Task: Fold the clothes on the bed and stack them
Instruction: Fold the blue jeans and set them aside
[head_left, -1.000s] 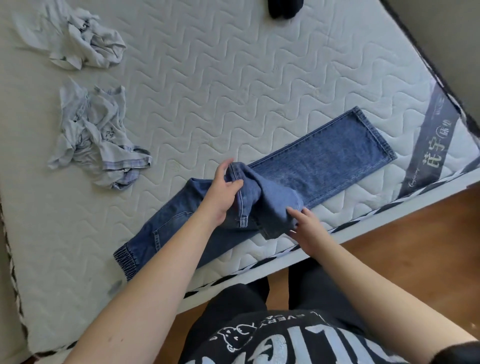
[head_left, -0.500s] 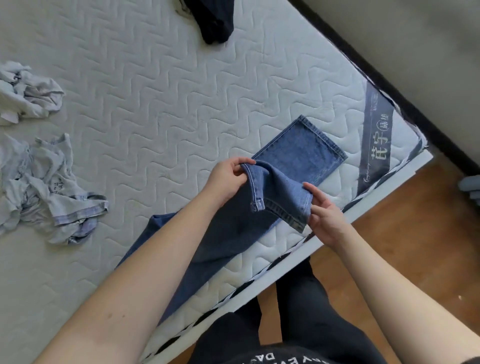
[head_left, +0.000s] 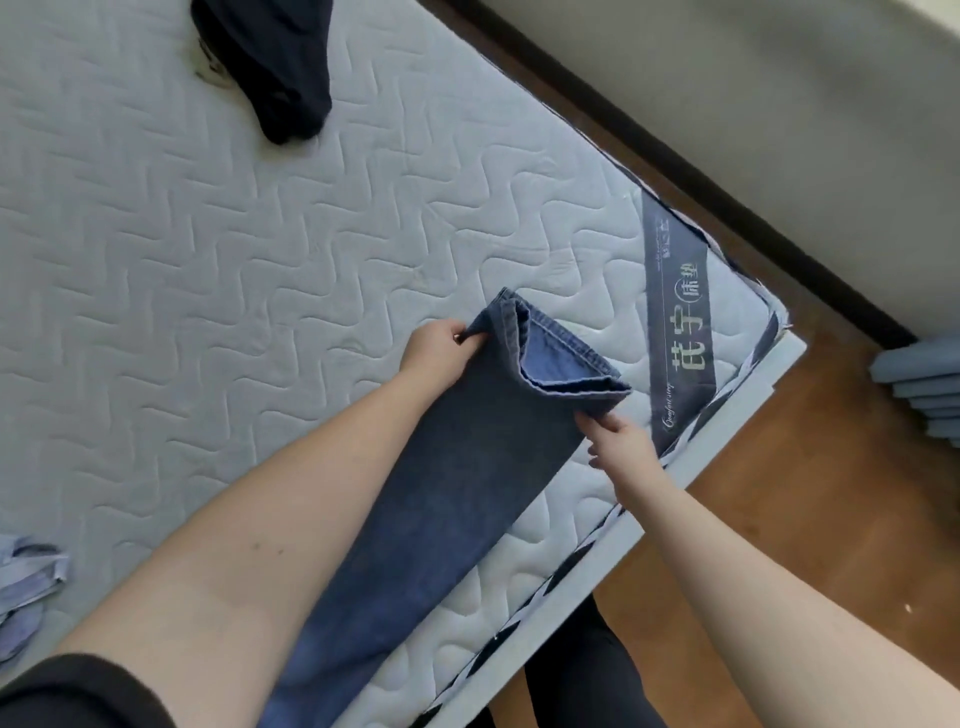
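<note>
Both hands pinch the jeans (head_left: 467, 467) along the mattress's (head_left: 208, 286) near edge, left hand (head_left: 436, 353) and right hand (head_left: 618, 441) apart at its corners. Mid-fold; next, lay the end flat, edges matched.

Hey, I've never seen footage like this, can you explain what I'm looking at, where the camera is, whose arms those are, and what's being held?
There is no machine here. The camera sits on a person's head and looks forward and down, so the two bare arms reaching in from the bottom are that person's own.

They stand at the corner of a bed with a bare quilted mattress. A pair of blue jeans lies along its near edge. The left hand and the right hand each pinch one side of the jeans' far end, lifting it, apparently mid-fold.

Also on the mattress: a dark garment at the top, and part of a light blue garment at the left edge. Beyond the bed are a wooden floor and a wall.
</note>
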